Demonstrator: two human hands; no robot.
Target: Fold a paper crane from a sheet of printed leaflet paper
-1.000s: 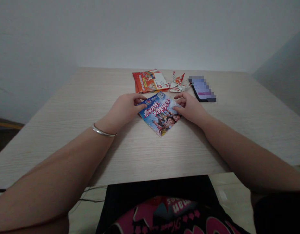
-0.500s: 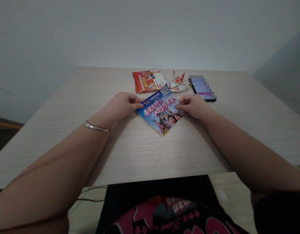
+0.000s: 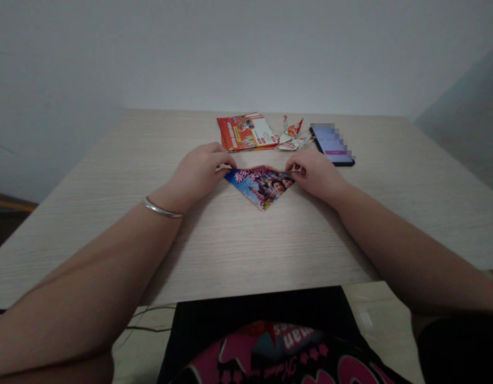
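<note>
A blue printed flyer [image 3: 261, 185] lies on the light wooden table [image 3: 238, 245], folded into a triangle that points toward me. My left hand [image 3: 200, 172], with a silver bracelet on the wrist, pinches the flyer's left corner with curled fingers. At the right corner my right hand [image 3: 315, 172] pinches the paper the same way. Both hands rest on the tabletop at the ends of the fold line.
Behind the hands lie an orange leaflet [image 3: 244, 132], a small folded paper figure [image 3: 292, 134] and a dark phone [image 3: 331, 145] with its screen lit. A plain wall stands behind the table. A cable [image 3: 150, 320] hangs below the near table edge.
The flyer's far corner, raised and showing a QR code before, is now folded down out of sight, leaving a flat triangle. Both hands have shifted slightly away from me to its corners.
</note>
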